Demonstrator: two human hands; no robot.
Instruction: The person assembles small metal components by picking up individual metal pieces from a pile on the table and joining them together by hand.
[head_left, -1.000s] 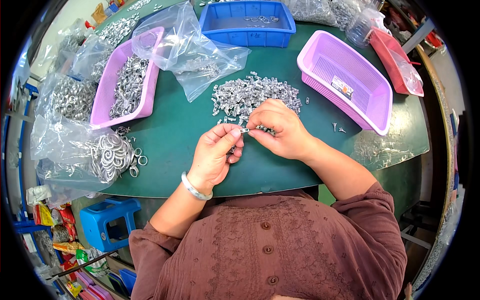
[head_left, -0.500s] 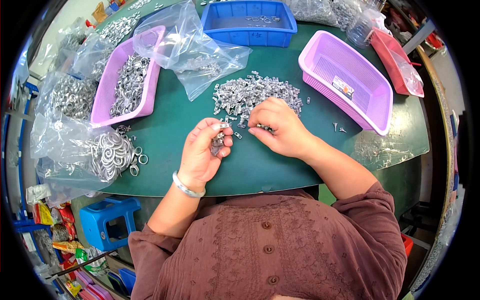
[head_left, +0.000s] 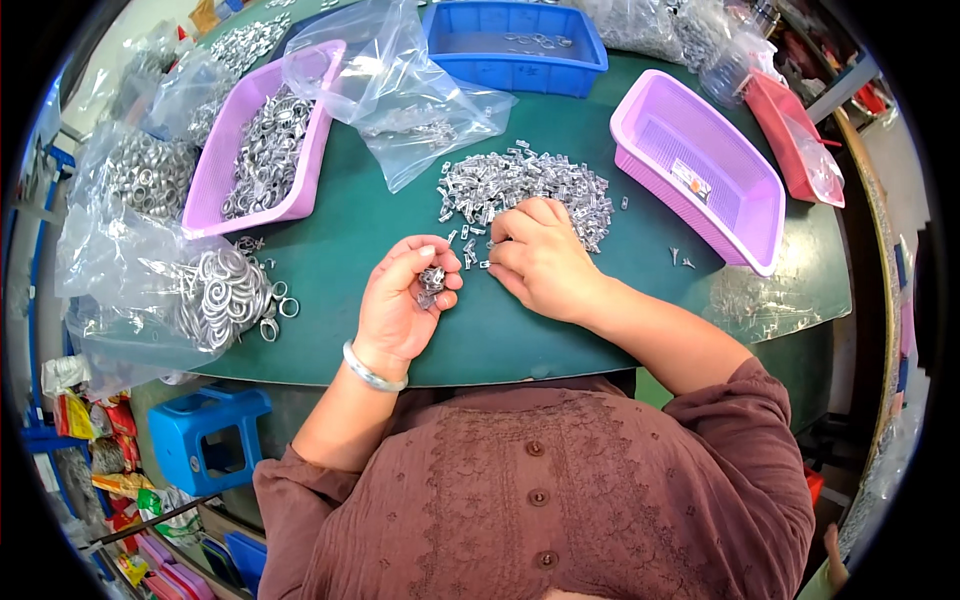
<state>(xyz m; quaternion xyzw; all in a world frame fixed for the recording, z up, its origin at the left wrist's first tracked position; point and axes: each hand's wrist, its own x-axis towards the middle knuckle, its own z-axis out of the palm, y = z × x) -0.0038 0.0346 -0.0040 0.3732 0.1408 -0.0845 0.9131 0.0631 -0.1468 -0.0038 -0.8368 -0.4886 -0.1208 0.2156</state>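
My left hand (head_left: 402, 290) is curled palm-up and cups several small silver metal pieces (head_left: 431, 284) in its fingers; a silver bangle (head_left: 374, 368) circles the wrist. My right hand (head_left: 543, 258) rests at the near edge of a heap of small silver metal clips (head_left: 520, 183), its fingers bent and closed toward the thumb. What lies inside those fingers is hidden. A few loose clips (head_left: 469, 250) lie on the green table between the two hands, one beside the right thumb tip.
At left stand a pink basket (head_left: 318, 160) of metal rings and a plastic bag spilling silver rings (head_left: 225, 300). Beyond the heap are a clear bag (head_left: 400, 160) and a blue tray (head_left: 510, 72). A pink basket (head_left: 640, 150) and red bin (head_left: 790, 140) stand right.
The clip pinched between my left thumb and forefinger no longer shows there. My right fingers have shifted slightly, and more loose clips show between the hands. The whole view has shifted a little.
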